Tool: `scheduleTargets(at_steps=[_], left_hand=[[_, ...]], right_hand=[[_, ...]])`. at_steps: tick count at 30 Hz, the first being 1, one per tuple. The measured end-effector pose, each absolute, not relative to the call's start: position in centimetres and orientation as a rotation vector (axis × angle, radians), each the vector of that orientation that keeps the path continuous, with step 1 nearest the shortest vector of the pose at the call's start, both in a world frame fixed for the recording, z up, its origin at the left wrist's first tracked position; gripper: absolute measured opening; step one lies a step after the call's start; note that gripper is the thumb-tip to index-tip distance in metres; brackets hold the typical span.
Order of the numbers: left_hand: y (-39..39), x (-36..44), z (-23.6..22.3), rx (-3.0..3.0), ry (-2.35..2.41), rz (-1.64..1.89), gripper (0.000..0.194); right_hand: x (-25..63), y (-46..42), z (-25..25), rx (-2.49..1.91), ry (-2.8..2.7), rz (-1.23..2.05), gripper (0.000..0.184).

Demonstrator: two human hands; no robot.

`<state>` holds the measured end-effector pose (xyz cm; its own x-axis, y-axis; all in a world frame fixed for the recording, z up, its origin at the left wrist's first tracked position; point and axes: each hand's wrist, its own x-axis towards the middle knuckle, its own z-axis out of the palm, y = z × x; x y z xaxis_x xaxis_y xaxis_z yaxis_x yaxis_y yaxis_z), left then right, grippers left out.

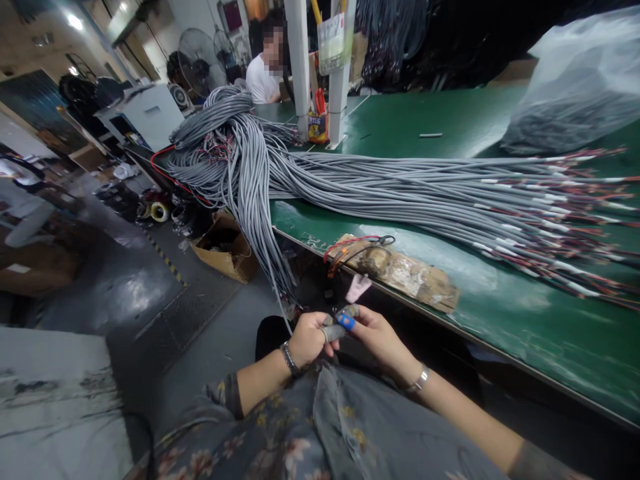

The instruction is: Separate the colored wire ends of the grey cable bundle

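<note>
My left hand (pixel 307 338) and my right hand (pixel 376 337) meet low in front of me, below the table's edge. Both are closed in a pinch, with taped fingertips, one wrapped in blue (pixel 346 322). A thin grey cable (pixel 280 293) runs from the hanging bundle down to my left hand, which grips its end. My right fingers press against the same spot; what they pinch is too small to make out. A big bundle of grey cables (pixel 380 183) lies across the green table (pixel 525 333), its stripped red and white ends (pixel 565 220) fanning out to the right.
A taped brown block with red and black wires (pixel 400 270) sits at the table's near edge. A clear plastic bag (pixel 575 87) lies at the far right. White posts (pixel 300 60) stand on the table. A cardboard box (pixel 225 250) is on the floor. Another person (pixel 265 70) sits far back.
</note>
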<state>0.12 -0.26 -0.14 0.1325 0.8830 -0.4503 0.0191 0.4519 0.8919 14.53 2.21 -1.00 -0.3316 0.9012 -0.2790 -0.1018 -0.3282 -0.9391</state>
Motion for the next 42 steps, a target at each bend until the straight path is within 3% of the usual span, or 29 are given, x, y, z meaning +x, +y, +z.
scheduleTargets(at_steps=[23, 42], left_hand=[[-0.4, 0.1, -0.4, 0.836, 1.319, 0.868, 0.031], [0.5, -0.2, 1.7, 0.696, 1.174, 0.869, 0.045]], right_hand=[[14.6, 2.1, -0.7, -1.203, -1.070, 1.761, 0.045], [15.9, 4.7, -1.8, -1.038, -0.718, 1.897, 0.052]])
